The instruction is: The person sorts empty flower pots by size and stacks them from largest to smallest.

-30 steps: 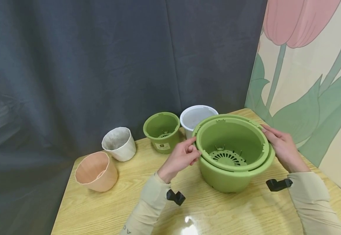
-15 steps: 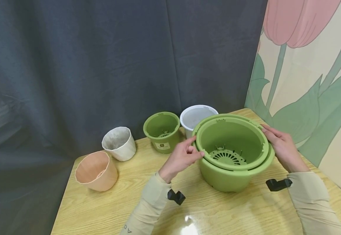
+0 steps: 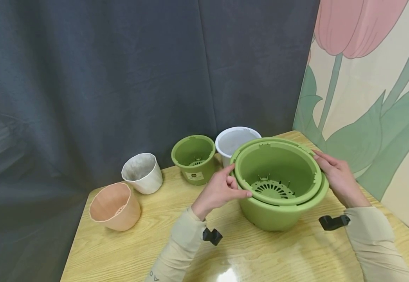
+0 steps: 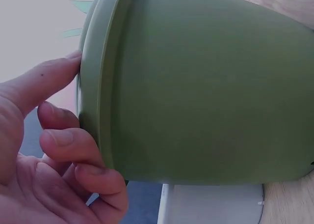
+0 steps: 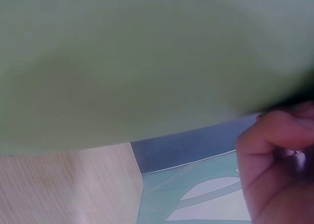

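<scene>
A green flower pot [image 3: 278,164] with a slotted bottom is nested inside a larger green flower pot [image 3: 272,219], at the table's right side. My left hand [image 3: 220,190] is at the left of the rims, its thumb lying on the front-left edge and its index finger reaching along the side. The left wrist view shows curled fingers [image 4: 73,145] against the outside of the rim. Opposite, my right hand [image 3: 339,178] grips the outer pot's rim, thumb on top. In the right wrist view its bent fingers [image 5: 274,133] tuck under the edge, and the pot wall fills most of the picture.
Behind the nested pair stands a white pot [image 3: 227,147], partly hidden. A smaller green pot [image 3: 194,156] with a label, a whitish pot [image 3: 151,180] and a peach pot [image 3: 130,215] stand leftward on the wooden table [image 3: 119,254]. A dark curtain [image 3: 137,78] hangs behind.
My left thumb has straightened and slid toward the front along the rim. The right hand and the nested pots have stayed in place.
</scene>
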### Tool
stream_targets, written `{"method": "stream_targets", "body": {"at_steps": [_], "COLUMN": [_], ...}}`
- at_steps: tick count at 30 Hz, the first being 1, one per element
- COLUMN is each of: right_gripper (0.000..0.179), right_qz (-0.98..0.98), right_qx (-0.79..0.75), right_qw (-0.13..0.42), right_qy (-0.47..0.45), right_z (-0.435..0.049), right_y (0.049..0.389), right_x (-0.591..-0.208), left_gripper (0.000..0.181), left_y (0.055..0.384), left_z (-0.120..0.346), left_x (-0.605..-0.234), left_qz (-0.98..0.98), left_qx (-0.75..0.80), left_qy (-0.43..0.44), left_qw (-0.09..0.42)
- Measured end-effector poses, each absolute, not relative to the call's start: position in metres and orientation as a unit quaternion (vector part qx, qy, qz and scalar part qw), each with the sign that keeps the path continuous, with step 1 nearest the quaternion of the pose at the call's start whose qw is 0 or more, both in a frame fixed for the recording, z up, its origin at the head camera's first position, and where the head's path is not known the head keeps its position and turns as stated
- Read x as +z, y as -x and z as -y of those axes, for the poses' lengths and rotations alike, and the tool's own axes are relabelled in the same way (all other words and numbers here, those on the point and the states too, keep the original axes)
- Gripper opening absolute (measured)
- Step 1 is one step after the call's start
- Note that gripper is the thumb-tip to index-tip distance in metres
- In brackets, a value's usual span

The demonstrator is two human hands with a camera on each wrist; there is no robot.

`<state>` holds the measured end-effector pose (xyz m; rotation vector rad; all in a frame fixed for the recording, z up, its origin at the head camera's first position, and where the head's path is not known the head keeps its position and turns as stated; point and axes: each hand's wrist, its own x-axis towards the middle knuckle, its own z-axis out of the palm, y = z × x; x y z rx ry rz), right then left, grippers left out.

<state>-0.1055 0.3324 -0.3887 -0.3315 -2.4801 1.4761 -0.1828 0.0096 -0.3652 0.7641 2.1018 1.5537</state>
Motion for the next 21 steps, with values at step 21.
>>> {"method": "stream_targets", "body": {"at_steps": [21], "right_gripper": [0.063], "right_qz": [0.848], "right_qx": [0.507], "right_qw": [0.104], "right_qy": [0.110], "right_z": [-0.3315], "right_y": [0.1053], "right_x": [-0.3866], "left_gripper": [0.089], "left_y": [0.1822], "left_z": [-0.0127], "left_x": [-0.3642], "left_qz": [-0.753], "left_qx": [0.571], "left_qy": [-0.251], "left_qw": [0.210]}}
